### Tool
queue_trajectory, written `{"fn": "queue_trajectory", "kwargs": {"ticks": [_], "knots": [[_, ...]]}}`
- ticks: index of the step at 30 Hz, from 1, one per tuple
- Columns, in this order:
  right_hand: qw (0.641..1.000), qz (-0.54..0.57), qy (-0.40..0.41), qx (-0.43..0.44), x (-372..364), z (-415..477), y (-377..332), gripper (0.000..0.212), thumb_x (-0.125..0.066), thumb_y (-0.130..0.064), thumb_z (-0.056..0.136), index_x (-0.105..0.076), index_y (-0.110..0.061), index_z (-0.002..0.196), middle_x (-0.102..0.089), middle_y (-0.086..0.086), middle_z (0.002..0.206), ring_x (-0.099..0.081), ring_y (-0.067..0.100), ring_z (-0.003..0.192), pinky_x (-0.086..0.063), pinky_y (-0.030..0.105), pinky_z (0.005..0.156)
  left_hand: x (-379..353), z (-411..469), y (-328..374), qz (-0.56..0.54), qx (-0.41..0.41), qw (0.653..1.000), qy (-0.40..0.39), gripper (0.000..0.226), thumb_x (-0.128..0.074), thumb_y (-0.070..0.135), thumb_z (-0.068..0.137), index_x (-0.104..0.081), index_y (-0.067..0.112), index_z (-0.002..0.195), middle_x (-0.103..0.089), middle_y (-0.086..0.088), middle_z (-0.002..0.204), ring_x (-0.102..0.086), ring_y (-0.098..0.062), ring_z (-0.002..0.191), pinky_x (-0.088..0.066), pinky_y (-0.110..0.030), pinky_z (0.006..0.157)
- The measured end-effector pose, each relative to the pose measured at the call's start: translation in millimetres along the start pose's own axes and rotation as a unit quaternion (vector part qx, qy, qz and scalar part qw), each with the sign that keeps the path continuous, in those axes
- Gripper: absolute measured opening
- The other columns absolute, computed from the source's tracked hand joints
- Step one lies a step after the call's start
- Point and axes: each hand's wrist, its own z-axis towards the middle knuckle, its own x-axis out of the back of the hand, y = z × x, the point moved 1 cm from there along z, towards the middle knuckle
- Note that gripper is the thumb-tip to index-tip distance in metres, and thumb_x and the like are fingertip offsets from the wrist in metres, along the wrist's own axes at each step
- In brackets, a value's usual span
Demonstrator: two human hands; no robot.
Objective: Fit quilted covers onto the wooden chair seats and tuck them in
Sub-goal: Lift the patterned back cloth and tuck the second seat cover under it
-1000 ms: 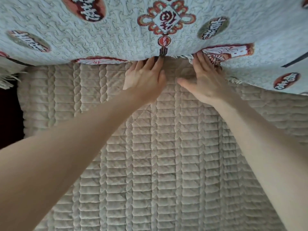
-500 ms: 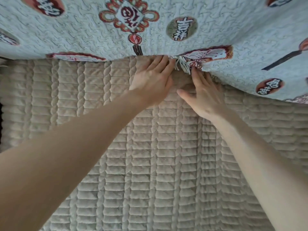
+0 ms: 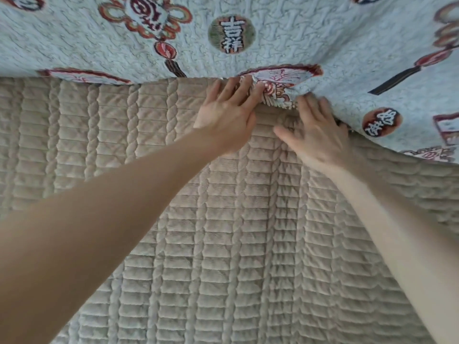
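The beige quilted cover (image 3: 124, 145) lay spread over the seat, its far edge running under the patterned back cover (image 3: 323, 33) that hung above it. You had your left hand (image 3: 226, 115) flat on it, fingers straight and together, tips pushed into the seam where the two fabrics met, probably to drive the edge down into the gap. Just to its right, the back cover's fringed edge (image 3: 273, 95) was bunched up, likely lifted clear by that push. Your right hand (image 3: 315, 135) pressed beside it, fingers spread and straight and gripping nothing, their blurred tips at the overhang.
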Motion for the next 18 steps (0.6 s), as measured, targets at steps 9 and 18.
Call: {"fn": "queue_trajectory", "kwargs": {"ticks": [9, 18], "knots": [[0.999, -0.012, 0.032, 0.036, -1, 0, 22, 0.08, -0.027, -0.068, 0.093, 0.003, -0.028, 0.155, 0.009, -0.012, 0.162, 0.011, 0.009, 0.148, -0.006, 0.056, 0.116, 2, -12, 22, -0.018, -0.028, 0.997, 0.071, 0.059, -0.013, 0.035, 0.099, -0.029, 0.009, 0.149, -0.032, -0.017, 0.152, -0.026, -0.028, 0.143, -0.015, -0.038, 0.118], [0.999, -0.023, 0.009, 0.046, 14, 14, 36, 0.083, -0.032, -0.068, 0.093, 0.007, -0.027, 0.155, 0.009, -0.009, 0.162, 0.009, 0.011, 0.149, -0.005, 0.055, 0.117, -8, 13, 40, 0.02, 0.018, 0.999, -0.039, 0.058, -0.01, 0.037, 0.102, 0.009, 0.015, 0.152, 0.009, -0.005, 0.161, 0.011, -0.021, 0.147, 0.006, -0.036, 0.118]]}}
